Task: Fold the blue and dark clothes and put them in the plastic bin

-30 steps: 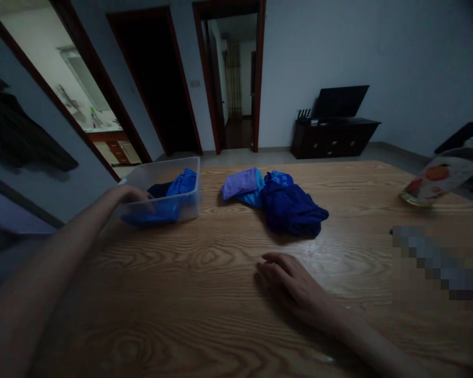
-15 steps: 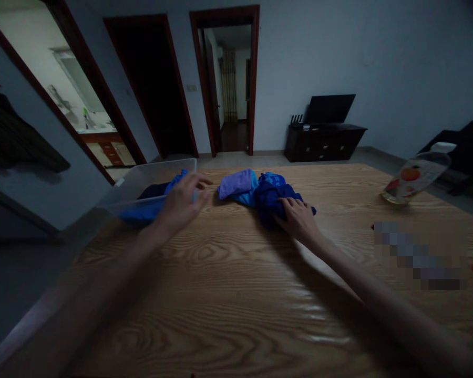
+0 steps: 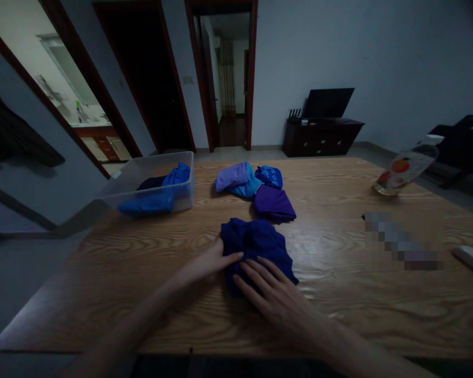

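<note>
A crumpled dark blue cloth lies on the wooden table in front of me. My left hand grips its left edge, thumb on top and the other fingers hidden by the fabric. Flat on its near right part rests my right hand, fingers stretched out. Just beyond are a folded purple cloth, a lilac cloth, a light blue cloth and a patterned blue cloth, bunched together. What kind of garments they are, I cannot tell.
At the table's far left stands a clear plastic bin holding blue and dark fabric. To the right are a plastic bottle with an orange label, a pixelated long item and a white object by the edge.
The dark blue cloth has come off the pile toward me, under my right hand, uncovering the purple cloth. My left hand has moved from beside the bin onto the dark blue cloth.
</note>
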`<state>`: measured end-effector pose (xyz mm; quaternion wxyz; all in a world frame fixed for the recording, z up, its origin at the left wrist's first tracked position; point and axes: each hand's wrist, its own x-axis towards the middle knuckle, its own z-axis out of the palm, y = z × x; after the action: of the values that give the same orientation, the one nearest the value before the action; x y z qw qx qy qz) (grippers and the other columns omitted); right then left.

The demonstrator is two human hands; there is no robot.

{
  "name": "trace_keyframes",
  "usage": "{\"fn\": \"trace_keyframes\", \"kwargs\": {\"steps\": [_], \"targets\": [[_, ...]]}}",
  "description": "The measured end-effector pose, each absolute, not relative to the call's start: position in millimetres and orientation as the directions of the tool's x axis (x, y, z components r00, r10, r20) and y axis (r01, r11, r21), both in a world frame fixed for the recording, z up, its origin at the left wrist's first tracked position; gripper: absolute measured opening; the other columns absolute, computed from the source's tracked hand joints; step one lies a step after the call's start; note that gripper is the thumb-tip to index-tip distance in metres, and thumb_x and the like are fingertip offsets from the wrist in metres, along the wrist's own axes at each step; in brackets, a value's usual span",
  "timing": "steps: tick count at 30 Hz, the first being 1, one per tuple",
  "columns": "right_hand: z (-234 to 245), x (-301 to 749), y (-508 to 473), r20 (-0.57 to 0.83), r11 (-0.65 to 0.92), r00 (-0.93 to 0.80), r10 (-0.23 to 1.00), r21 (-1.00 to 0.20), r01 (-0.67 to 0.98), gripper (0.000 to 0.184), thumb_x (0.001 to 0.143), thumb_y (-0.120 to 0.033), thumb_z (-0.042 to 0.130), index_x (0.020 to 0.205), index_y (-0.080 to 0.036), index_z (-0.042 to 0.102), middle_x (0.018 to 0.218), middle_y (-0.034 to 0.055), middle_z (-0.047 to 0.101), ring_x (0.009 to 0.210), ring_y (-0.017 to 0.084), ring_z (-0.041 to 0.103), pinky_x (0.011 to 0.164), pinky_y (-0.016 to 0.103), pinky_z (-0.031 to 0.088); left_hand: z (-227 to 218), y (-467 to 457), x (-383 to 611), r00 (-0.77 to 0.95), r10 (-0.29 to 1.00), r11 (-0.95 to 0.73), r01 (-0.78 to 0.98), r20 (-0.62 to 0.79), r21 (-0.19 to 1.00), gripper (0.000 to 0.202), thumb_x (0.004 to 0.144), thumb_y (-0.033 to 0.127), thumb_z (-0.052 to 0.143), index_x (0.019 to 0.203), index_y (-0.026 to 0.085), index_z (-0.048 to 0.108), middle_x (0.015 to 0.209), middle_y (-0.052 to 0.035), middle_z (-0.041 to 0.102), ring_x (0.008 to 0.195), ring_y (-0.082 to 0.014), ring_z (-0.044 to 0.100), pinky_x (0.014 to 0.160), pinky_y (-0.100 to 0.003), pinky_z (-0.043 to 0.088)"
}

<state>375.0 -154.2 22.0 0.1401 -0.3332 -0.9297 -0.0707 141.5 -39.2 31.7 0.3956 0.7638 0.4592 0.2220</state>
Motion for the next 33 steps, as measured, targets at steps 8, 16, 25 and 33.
{"fn": "trace_keyframes", "kwargs": {"steps": [8,16,25,33], "targets": [[32,434,-156,0.511,0.351,-0.155,0.845,-0.312,0.883,0.048,0.109,-0.037,0.055,0.155,-0.024,0.048,0.143,0.0191,0.066,0.131,0.039,0.063,0.109,0.064,0.051,37,-102,118,0.290,0.940,-0.339,0.768,0.177,0.542,0.064,0.106,0.063,0.051,0.157,0.027,0.041,0.161,-0.0155,0.053,0.153,-0.0341,0.048,0.129,-0.058,0.038],[18,397,-165,0.366,0.321,-0.081,0.927,-0.663,0.676,0.061,0.111,-0.046,0.050,0.166,-0.029,0.029,0.160,0.0161,0.055,0.146,0.033,0.056,0.116,0.055,0.053,7,-138,189,0.331,0.923,-0.385,0.766,0.198,0.514,0.103,0.086,0.065,0.077,0.167,0.030,0.024,0.172,-0.0183,0.041,0.162,-0.0451,0.033,0.131,-0.071,0.030],[34,371,-155,0.338,0.551,-0.435,0.835,-0.528,0.646,0.079,0.108,-0.038,0.058,0.174,-0.028,0.016,0.171,0.0159,0.045,0.158,0.032,0.043,0.128,0.059,0.040,-17,-128,115,-0.311,0.943,0.007,0.375,0.119,0.927,0.048,0.094,0.049,0.067,0.136,0.026,0.065,0.144,-0.0111,0.070,0.146,-0.0352,0.058,0.125,-0.052,0.045],[-3,412,-125,0.292,0.675,-0.620,0.728,-0.148,0.723,0.079,0.096,-0.028,0.076,0.166,-0.019,0.042,0.172,0.0179,0.044,0.158,0.040,0.042,0.122,0.061,0.047,-44,-140,48,-0.440,0.898,0.089,0.133,-0.022,0.987,0.105,0.077,0.067,0.086,0.159,0.027,0.034,0.154,-0.0190,0.060,0.142,-0.0364,0.062,0.116,-0.054,0.054]]}}
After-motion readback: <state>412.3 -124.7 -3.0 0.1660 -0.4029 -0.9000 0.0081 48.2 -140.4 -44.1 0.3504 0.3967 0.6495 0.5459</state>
